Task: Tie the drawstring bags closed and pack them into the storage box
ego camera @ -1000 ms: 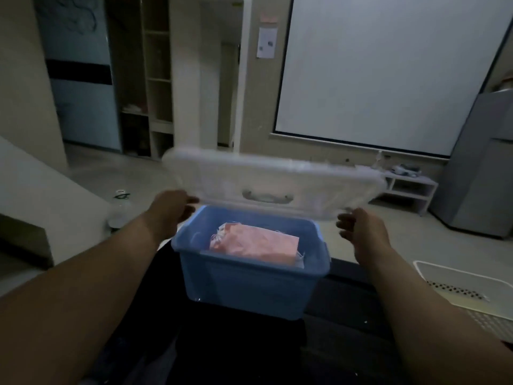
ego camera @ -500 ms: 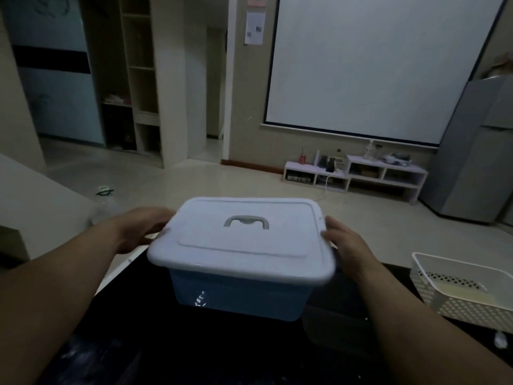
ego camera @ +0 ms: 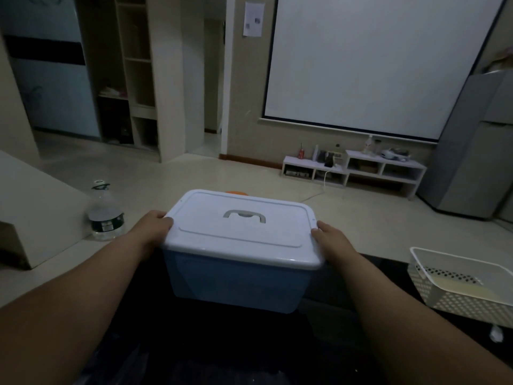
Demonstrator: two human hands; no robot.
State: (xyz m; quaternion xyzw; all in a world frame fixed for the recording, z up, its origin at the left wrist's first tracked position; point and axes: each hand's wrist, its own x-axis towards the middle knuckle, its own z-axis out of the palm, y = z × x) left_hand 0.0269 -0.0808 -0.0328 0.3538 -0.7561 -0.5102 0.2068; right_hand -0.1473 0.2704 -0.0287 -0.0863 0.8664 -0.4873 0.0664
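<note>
The lid [ego camera: 241,229] sits on the blue box [ego camera: 236,284]. The left hand [ego camera: 151,232] grips its nine o'clock edge, the right hand [ego camera: 333,240] its three o'clock edge, fingers curled round the rim.

Dim room: projection screen [ego camera: 372,62] above low shelf [ego camera: 358,170], pale floor [ego camera: 194,173].

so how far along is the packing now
Nearly done. Done: the lid sits flat on the box, and no bags show outside it or in the basket. In hand: the left grip and right grip hold the lid's ends. Left: probably just pressing it shut and letting go. The bags inside are hidden, so their ties can't be checked.
</note>
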